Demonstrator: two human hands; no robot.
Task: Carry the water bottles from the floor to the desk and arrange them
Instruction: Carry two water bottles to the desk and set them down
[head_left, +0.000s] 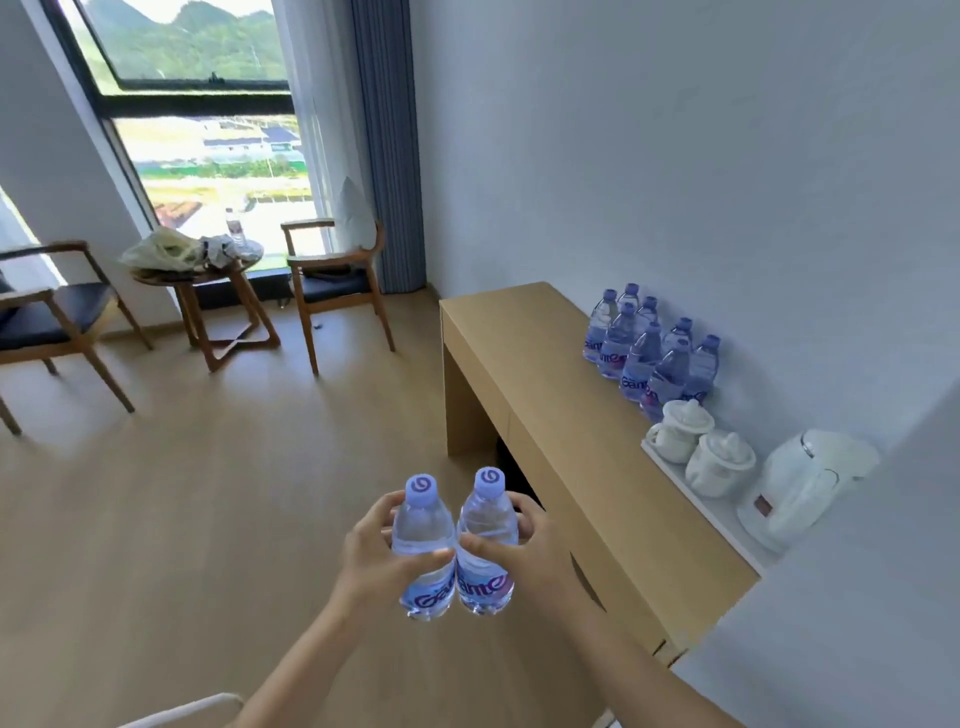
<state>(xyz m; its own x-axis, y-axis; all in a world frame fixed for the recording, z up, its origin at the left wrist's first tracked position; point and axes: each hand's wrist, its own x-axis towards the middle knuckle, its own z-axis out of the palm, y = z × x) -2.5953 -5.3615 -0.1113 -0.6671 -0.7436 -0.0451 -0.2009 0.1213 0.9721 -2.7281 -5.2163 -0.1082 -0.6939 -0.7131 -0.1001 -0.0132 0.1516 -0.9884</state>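
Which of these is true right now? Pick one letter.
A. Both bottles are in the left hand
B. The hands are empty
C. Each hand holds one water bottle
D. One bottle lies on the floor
C: the left hand grips the left bottle and the right hand grips the right bottle, both upright and side by side above the floor, short of the desk.

The held bottles' (456, 540) labels read partly "Gante".

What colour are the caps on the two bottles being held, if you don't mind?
Light purple caps, clearest in the head view.
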